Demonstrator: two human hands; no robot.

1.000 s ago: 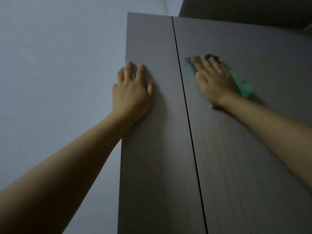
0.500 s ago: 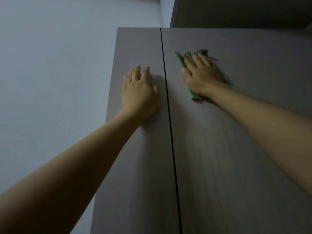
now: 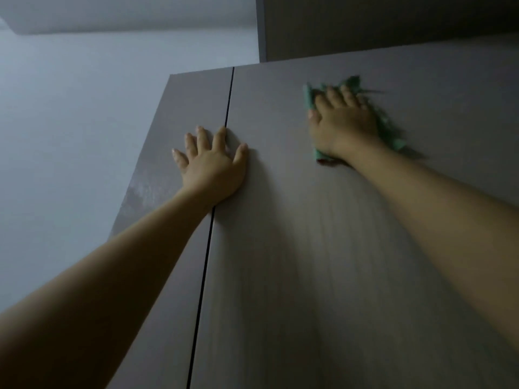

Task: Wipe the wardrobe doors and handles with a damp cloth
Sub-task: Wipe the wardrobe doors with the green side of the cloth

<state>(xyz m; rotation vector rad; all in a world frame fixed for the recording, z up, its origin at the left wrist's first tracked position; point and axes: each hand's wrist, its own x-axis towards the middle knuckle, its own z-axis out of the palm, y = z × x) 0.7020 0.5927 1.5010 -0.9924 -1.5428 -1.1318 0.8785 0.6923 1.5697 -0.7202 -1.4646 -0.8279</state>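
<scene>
Wiping hand: your right hand [image 3: 341, 123] presses the green cloth [image 3: 389, 127] flat near the right door's [image 3: 323, 248] top edge.
Bracing hand: your left hand [image 3: 213, 164], fingers spread, steadies the doors across their seam [image 3: 206, 256].
Advice: keep even pressure.

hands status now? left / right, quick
Left hand: open, fingers spread, flat across the gap between the two wardrobe doors, holding nothing.
Right hand: open, fingers pressing the green cloth against the right door.

Both forearms bare; no sleeves visible; hands apparently ungloved, ringless; lighting dim.
</scene>
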